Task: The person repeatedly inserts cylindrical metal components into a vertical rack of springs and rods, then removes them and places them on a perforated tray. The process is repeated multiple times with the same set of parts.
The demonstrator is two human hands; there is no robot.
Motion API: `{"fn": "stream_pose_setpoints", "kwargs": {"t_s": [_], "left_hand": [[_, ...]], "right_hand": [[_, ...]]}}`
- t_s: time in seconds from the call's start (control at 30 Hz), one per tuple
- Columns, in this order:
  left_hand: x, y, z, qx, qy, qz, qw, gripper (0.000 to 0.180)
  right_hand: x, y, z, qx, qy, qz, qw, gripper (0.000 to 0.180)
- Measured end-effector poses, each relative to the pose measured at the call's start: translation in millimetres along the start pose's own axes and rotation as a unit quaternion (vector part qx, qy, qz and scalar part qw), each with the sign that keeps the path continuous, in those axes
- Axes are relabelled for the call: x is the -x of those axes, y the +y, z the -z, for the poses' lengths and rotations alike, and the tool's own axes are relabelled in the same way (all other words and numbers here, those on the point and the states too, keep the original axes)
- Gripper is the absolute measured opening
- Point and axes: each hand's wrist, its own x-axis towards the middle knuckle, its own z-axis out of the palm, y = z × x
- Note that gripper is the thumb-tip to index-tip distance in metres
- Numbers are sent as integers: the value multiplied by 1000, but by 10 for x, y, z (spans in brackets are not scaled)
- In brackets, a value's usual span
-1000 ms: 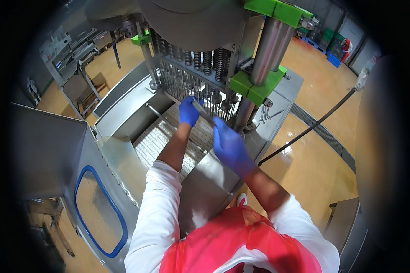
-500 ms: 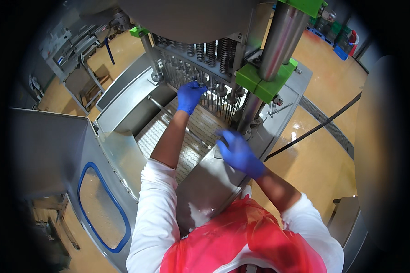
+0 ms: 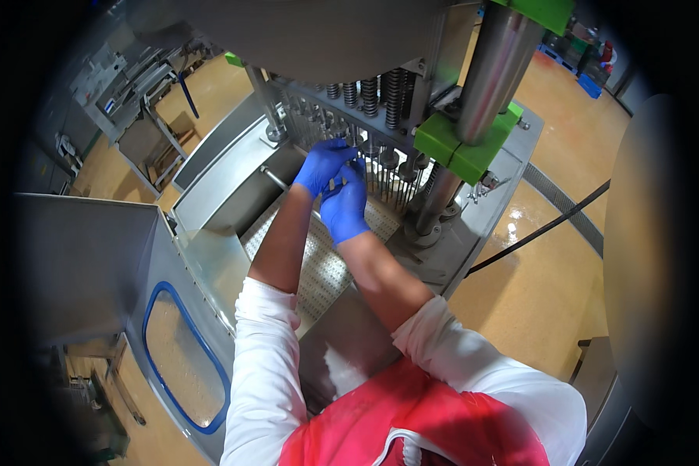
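Note:
Both hands wear blue gloves and meet at a row of metal needle holders (image 3: 389, 158) on a steel machine. My left hand (image 3: 323, 165) is closed at the row, its fingertips pinched on something too small to make out. Just below and to the right, my right hand (image 3: 345, 206) reaches up with fingers drawn together beside the left fingertips. Whatever it grips is hidden by the fingers. Thin needles (image 3: 391, 186) hang from the holders to the right of my hands. Coil springs (image 3: 370, 97) stand above the row. A white perforated belt (image 3: 312, 268) lies beneath my forearms.
A thick steel column (image 3: 493, 74) with a green clamp block (image 3: 466, 144) rises on the right. A metal rod (image 3: 275, 179) crosses over the belt. An open door with a blue-rimmed window (image 3: 151, 311) stands at left. Small metal parts (image 3: 475, 192) lie by the column.
My right hand has moved left and up from the machine's right-hand ledge to meet the left hand. The left hand stays at the needle holders. The view has shifted slightly.

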Motion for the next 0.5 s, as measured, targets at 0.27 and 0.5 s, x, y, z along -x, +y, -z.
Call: {"fn": "stream_pose_setpoints", "kwargs": {"t_s": [0.27, 0.5], "left_hand": [[-268, 92, 142, -128, -56, 24, 990, 48], [-388, 58, 203, -342, -107, -40, 933, 36]], "right_hand": [[-226, -1, -157, -76, 34, -12, 996, 57], [-236, 33, -223, -41, -15, 39, 998, 44]]}}
